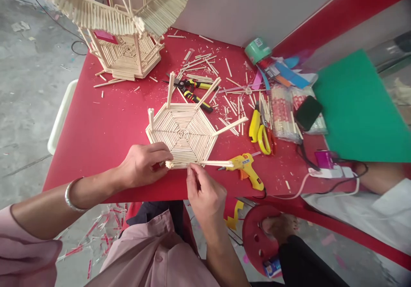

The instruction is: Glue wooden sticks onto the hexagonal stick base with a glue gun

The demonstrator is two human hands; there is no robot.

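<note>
Right hand (207,190), thumb and forefinger drawn narrow, pinches the near rim of the stick base (183,135) on the red table (105,158); left hand (146,162) curls at the base's near-left corner, its exact hold unclear. Right of the base lies a glue gun (244,165); scissors (254,126) lie farther off. Just beyond it rest pliers (190,95), then, far left, a stick pavilion (109,19).

A red table (99,115) stands by a pale wall (221,8) on grey floor (25,115).
</note>
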